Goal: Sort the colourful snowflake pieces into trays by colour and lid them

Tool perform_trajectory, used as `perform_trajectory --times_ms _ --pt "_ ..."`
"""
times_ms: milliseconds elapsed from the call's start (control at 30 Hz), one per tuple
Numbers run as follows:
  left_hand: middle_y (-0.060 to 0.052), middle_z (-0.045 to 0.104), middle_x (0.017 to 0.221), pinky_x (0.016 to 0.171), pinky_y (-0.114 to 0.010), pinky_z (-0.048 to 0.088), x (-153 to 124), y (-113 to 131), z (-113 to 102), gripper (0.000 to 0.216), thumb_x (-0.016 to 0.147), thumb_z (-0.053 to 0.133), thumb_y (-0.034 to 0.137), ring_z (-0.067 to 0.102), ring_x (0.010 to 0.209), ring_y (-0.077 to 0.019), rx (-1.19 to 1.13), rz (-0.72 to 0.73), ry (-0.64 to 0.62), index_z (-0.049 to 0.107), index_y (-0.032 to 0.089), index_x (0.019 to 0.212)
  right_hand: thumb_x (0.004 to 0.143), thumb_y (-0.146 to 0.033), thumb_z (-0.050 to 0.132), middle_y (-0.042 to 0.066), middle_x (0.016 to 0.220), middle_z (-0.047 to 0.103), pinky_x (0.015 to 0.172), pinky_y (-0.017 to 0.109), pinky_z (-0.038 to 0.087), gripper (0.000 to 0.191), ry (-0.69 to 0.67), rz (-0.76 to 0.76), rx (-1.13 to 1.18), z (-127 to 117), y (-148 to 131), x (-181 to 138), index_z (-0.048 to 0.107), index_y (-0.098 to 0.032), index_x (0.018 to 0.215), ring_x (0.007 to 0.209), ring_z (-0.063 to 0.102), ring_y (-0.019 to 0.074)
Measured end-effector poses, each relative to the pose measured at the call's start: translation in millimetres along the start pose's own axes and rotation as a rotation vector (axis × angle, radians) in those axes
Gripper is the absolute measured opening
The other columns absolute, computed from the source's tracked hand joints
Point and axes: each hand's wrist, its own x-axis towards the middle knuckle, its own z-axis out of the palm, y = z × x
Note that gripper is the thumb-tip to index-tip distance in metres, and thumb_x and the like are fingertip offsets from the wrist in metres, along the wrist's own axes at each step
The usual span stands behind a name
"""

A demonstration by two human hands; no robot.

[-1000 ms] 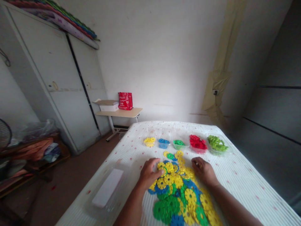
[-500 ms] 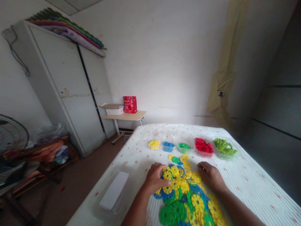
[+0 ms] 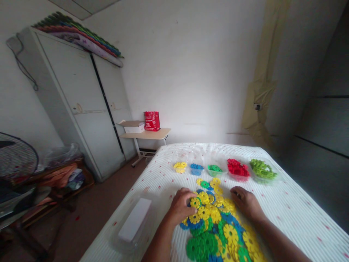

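A heap of flower-shaped plastic discs [image 3: 209, 211] in yellow, blue and green spreads over the table in front of me. My left hand [image 3: 181, 207] rests at the heap's left edge, thumb and fingers apart beside some yellow discs. Across from it, my right hand [image 3: 248, 203] lies on the cloth at the right edge, its fingers curled in. Whatever might be inside those fingers is hidden. Behind the heap stand small clear tubs with yellow pieces [image 3: 180, 166], blue pieces [image 3: 196, 168] and green pieces [image 3: 215, 169].
Larger clear tubs of red pieces [image 3: 238, 169] and light green pieces [image 3: 262, 169] stand at the back right. A clear container with a white block [image 3: 135, 219] lies on the left. Beyond are a side table [image 3: 152, 134] with a red bag [image 3: 152, 121], a cabinet [image 3: 79, 102] and a fan [image 3: 17, 156].
The whole view has shifted slightly, so the scene sits a little further right. Both hands keep their places beside the heap, and the discs look unmoved.
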Motion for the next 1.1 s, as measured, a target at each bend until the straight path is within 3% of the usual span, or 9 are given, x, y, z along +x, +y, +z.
perform_trajectory --times_ms 300,500,733,1100 --pt "-0.004 0.06 0.097 0.09 -0.03 0.04 1.6 7.4 2.9 0.03 0.054 0.066 0.011 0.053 0.098 -0.0196 0.005 0.024 0.059 0.068 0.02 0.082 0.076 -0.036 0.04 0.005 0.074 0.068 0.059 0.026 0.046 0.028 -0.024 0.022 0.018 -0.8 -0.3 -0.4 0.063 -0.02 0.076 0.066 0.061 0.0184" --pt "-0.002 0.058 0.096 0.082 -0.026 0.043 0.9 8.2 2.4 0.05 0.054 0.064 0.009 0.054 0.091 -0.0167 -0.03 -0.028 -0.022 0.063 0.021 0.102 0.077 -0.036 0.039 0.005 0.074 0.067 0.061 0.027 0.046 0.028 -0.04 0.005 0.008 -0.1 0.8 -0.1 0.062 -0.02 0.077 0.065 0.06 0.0181" --pt "0.0 0.053 0.081 0.075 -0.025 0.043 0.1 12.5 0.8 0.033 0.055 0.066 0.014 0.054 0.082 -0.0154 0.043 -0.098 -0.007 0.067 0.018 0.088 0.075 -0.036 0.041 0.004 0.072 0.067 0.059 0.026 0.045 0.027 -0.014 0.008 0.015 -1.2 -2.5 0.7 0.063 -0.021 0.074 0.063 0.06 0.0174" --pt "0.001 0.056 0.078 0.067 -0.024 0.043 2.1 6.1 3.6 0.032 0.057 0.067 0.019 0.055 0.073 -0.0135 0.027 -0.11 0.001 0.069 0.018 0.088 0.076 -0.034 0.039 0.004 0.074 0.067 0.061 0.025 0.045 0.028 -0.015 0.011 -0.003 1.4 1.0 -0.3 0.064 -0.02 0.077 0.064 0.061 0.017"
